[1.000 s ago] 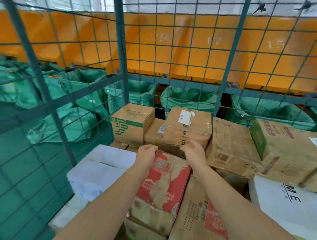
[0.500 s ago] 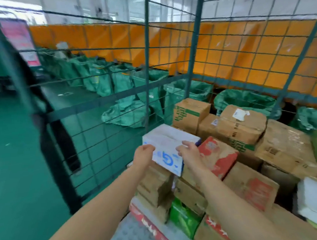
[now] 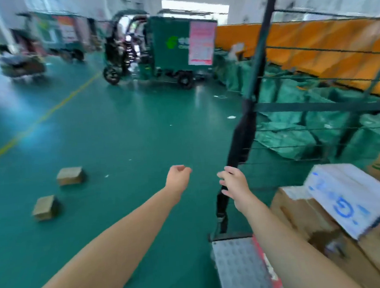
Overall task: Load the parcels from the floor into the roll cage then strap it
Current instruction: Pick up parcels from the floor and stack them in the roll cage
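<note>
Both arms reach out over the green floor (image 3: 118, 136). The left hand (image 3: 178, 177) has loosely curled fingers holding nothing; the right hand (image 3: 235, 185) has slack, spread fingers at the black strap (image 3: 241, 136) hanging down the roll cage (image 3: 315, 107) corner, contact unclear. The far parcel (image 3: 70, 176) and near parcel (image 3: 46, 207) lie on the floor at left, well apart from the cage; a white box (image 3: 346, 197) sits atop cartons (image 3: 298, 215) inside.

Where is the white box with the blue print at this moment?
The white box lies at the right of the head view, inside the roll cage, on a brown cardboard box, right of the right hand.
</note>
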A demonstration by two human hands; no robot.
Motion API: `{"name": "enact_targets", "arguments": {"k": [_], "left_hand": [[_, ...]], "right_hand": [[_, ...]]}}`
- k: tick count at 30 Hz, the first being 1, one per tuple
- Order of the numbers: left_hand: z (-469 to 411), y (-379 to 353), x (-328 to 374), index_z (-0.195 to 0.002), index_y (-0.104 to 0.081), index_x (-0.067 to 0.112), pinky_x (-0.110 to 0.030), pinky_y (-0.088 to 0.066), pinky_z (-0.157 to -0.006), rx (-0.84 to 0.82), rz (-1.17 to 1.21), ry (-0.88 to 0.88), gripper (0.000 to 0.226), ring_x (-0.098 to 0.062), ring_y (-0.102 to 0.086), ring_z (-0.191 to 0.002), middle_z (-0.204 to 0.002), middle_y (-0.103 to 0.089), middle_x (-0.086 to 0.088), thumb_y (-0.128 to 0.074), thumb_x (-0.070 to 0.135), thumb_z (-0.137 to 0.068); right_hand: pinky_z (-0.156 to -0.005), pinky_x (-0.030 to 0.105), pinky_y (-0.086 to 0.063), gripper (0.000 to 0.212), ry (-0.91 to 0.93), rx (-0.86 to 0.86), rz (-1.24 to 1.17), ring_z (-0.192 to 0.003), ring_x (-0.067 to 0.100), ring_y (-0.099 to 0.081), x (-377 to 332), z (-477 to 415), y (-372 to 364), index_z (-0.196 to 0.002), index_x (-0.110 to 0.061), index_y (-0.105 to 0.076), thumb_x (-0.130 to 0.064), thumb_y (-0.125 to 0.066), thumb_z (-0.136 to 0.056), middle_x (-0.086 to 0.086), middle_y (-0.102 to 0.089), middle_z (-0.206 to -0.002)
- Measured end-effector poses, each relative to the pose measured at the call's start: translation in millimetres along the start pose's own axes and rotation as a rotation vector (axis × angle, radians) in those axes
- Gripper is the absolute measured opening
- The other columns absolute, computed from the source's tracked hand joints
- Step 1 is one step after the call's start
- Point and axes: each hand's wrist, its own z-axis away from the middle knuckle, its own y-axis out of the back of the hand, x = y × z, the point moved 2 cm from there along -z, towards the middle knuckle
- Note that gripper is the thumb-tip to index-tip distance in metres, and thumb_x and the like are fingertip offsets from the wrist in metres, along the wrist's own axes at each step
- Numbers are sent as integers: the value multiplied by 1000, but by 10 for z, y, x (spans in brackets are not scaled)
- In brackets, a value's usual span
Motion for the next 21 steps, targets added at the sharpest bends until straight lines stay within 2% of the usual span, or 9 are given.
{"name": "enact_targets", "arguments": {"k": [1,3,5,9,11,14,18,21], "left_hand": [[-15,215,-57,-115,-52,18,-25,-38,-65,42,15,16,20,-14,-42,-64,-79,-49,-3,-49,17,-96],[-42,627,-197,-132,-50,9,-28,-44,-74,129,46,39,37,-18,-52,-80,-109,-62,-11,-51,19,-96],[-56,1004,-344,-138,-47,10,-34,-47,-85,216,82,81,46,-25,-56,-95,-130,-57,-16,-52,21,-94],[-124,1694,-613,-134,-50,9,-42,-48,-95,377,151,148,46,-33,-58,-113,-134,-54,-20,-53,23,-91],[-193,2007,-740,-134,-50,10,-46,-44,-103,451,177,181,46,-34,-52,-124,-136,-53,-20,-54,24,-91],[-330,2395,-945,-134,-50,7,-50,-40,-106,553,204,237,48,-37,-47,-129,-138,-49,-23,-54,25,-89],[-508,2707,-1153,-132,-52,7,-50,-41,-106,698,267,308,45,-36,-48,-128,-138,-50,-22,-54,24,-90],[-600,2866,-1226,-136,-48,12,-45,-43,-103,791,316,338,46,-31,-52,-125,-136,-53,-17,-53,24,-92]], "right_hand": [[-99,43,-50,47,4,-50,15,-115,22,-58,-25,18,-217,-141,-16,-46,-18,-58,-96,5,-61,-114],[-101,43,-50,48,9,-147,41,-116,20,-57,-56,34,-647,-142,-17,-46,-18,-58,-96,2,-58,-119],[-102,44,-49,48,18,-230,69,-117,21,-58,-86,42,-1065,-142,-16,-45,-17,-58,-96,2,-57,-123],[-100,42,-50,49,29,-390,132,-112,20,-58,-158,-11,-1875,-143,-16,-44,-17,-58,-95,2,-56,-122],[-99,41,-50,50,36,-471,166,-111,20,-58,-176,-86,-2251,-143,-17,-44,-17,-58,-95,0,-55,-116],[-99,41,-50,50,23,-577,225,-114,23,-57,-153,-243,-2765,-143,-16,-43,-17,-58,-96,-2,-55,-106],[-96,38,-50,52,7,-699,311,-117,23,-55,-105,-500,-3352,-145,-17,-42,-19,-59,-95,3,-52,-130],[-97,40,-50,53,11,-791,364,-120,23,-54,-128,-656,-3774,-145,-17,-42,-20,-59,-95,4,-51,-135]]}}
